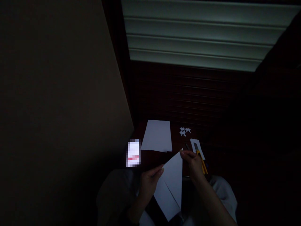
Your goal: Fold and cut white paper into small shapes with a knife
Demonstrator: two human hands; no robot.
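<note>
I hold a white sheet of paper (173,180), folded along a diagonal, over my lap. My left hand (150,183) pinches its left corner with thumb and fingers closed. At the top corner my right hand (193,163) grips the paper, fingers closed on the edge. Behind the right hand a yellow utility knife (202,162) lies on the dark table (152,157).
A stack of white sheets (157,135) lies on the table ahead. Small folded paper pieces (184,131) sit to its right, and a small white slip (196,147) lies nearby. A blurred white card (133,153) is at the left. A wall stands left, window blinds above.
</note>
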